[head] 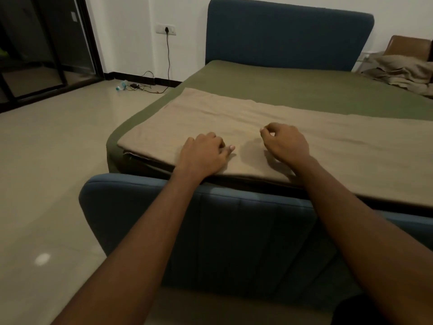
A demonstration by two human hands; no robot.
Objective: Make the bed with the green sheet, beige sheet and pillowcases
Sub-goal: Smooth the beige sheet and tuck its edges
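The person stands at the blue footboard [234,219], both arms reaching over it, and the beige sheet [351,141] lies just past it as a folded band on top of the green sheet [281,85]. The band's long axis runs side to side, parallel to the footboard, so what decides the next move is direction: the unspread cloth has to travel away from the footboard, up toward the headboard [288,36]. The left hand [203,156] rests on the band just beyond the footboard, knuckles up and fingers curled under, but whether it pinches cloth cannot be told. The right hand [288,143] is a little farther from the footboard and lifted, with a shadow beneath it. Its fingers are curled in, thumb tip to forefinger, with nothing visible between them. Both hands sit toward the band's left half, the left one nearer the left corner, and the right stretch lies well apart from either. Across the bed from the footboard, at the far right, a crumpled heap of beige cloth [403,71] waits, its nature unclear.
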